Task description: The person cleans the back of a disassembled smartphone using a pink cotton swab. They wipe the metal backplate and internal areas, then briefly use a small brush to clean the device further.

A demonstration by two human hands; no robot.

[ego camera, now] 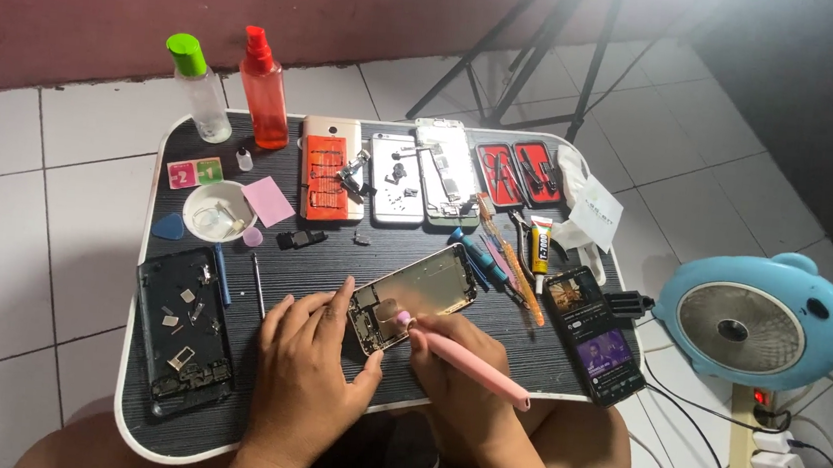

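An opened phone body [415, 296] with a bare metal frame lies tilted on the small black table [334, 262]. My left hand [308, 355] rests flat on the table, its fingertips pressing the phone's lower left corner. My right hand [455, 363] grips a pink pen-shaped tool [471, 362], whose tip touches the inside of the phone near its lower end.
Behind are a green-capped clear bottle [198, 89], a red spray bottle [264, 90], disassembled phones [396, 177], a red tool case [520, 173], a white bowl [218, 212], a glue tube [540, 247]. A lit phone [594, 332] lies right, a black tray of parts [182, 329] left. A blue fan [761, 319] stands on the floor.
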